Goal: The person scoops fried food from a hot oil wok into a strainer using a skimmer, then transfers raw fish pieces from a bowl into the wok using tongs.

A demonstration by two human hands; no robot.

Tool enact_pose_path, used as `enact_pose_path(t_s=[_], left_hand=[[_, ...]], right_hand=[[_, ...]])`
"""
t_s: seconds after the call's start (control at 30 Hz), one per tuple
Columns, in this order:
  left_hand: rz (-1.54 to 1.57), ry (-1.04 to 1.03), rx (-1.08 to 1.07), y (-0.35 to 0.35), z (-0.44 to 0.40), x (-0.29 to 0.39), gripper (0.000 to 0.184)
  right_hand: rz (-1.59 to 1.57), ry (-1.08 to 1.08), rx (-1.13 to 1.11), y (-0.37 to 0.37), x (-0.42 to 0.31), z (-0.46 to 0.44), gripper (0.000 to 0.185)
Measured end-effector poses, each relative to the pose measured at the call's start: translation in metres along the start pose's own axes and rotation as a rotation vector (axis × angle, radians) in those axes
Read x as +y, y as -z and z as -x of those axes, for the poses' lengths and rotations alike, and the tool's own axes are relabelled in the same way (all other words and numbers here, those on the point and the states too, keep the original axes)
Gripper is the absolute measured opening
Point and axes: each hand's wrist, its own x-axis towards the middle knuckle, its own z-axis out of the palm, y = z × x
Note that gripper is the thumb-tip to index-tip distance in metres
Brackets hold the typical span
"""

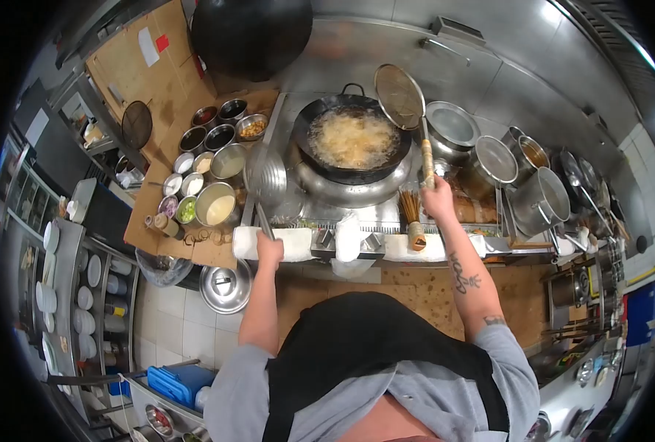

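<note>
In the head view my left hand (pixel 270 252) is closed around the handle of a wide metal skimmer (pixel 265 175). The skimmer's round head rests or hovers left of the wok, over the stove's edge. Closed on a bamboo handle, my right hand (pixel 438 199) holds a wire mesh strainer (pixel 399 96) at the wok's right rim. Between the two tools, a black wok (pixel 307 151) sits on the burner ring (pixel 353 193). Pale golden food (pixel 353 138) bubbles in oil inside it.
Several bowls of sauces and chopped ingredients (pixel 217 204) stand on the left. A bamboo brush (pixel 416 234) and white towels (pixel 294 243) lie along the front edge. Metal pots (pixel 539 200) crowd the right side. A pan lid (pixel 226 286) is low on the left.
</note>
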Motion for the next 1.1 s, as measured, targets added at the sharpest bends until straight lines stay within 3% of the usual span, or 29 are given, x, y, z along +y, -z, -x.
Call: enact_pose_path(t_s=[0.1, 0.23, 0.3, 0.33, 0.5, 0.57, 0.73, 0.9, 1.0, 1.1], left_hand=[[0.266, 0.238, -0.177, 0.003, 0.034, 0.0, 0.036], [0.571, 0.487, -0.309, 0.004, 0.044, -0.014, 0.029], [0.606, 0.501, -0.352, 0.011, 0.045, -0.016, 0.024], [0.629, 0.51, -0.371, 0.016, 0.046, -0.015, 0.022], [0.718, 0.548, -0.403, 0.031, 0.049, -0.014, 0.018], [0.726, 0.552, -0.435, 0.03, 0.044, -0.028, 0.023], [0.917, 0.609, -0.519, 0.035, 0.049, -0.048, 0.048], [0.991, 0.681, -0.383, 0.049, 0.068, -0.101, 0.056], [0.955, 0.81, -0.245, 0.053, 0.083, -0.155, 0.059], [0.567, 0.882, -0.198, 0.058, 0.11, -0.212, 0.053]], right_hand=[[0.247, 0.125, 0.073, -0.018, 0.012, -0.027, 0.042], [-0.074, -0.255, -0.208, -0.026, -0.02, -0.033, 0.03], [-0.328, -0.455, -0.423, -0.024, -0.026, -0.031, 0.022], [-0.305, -0.434, -0.447, -0.022, -0.028, -0.028, 0.012], [-0.522, -0.568, -0.602, 0.017, -0.06, -0.012, 0.012], [-0.622, -0.715, -0.621, 0.014, -0.043, -0.029, 0.014], [-0.639, -0.677, -0.632, -0.009, -0.05, -0.018, 0.014], [-0.705, -0.757, -0.771, 0.025, -0.039, -0.031, 0.015], [-0.666, -0.727, -0.701, -0.003, -0.06, -0.024, 0.018], [-0.668, -0.692, -0.684, -0.022, -0.079, -0.012, 0.019]])
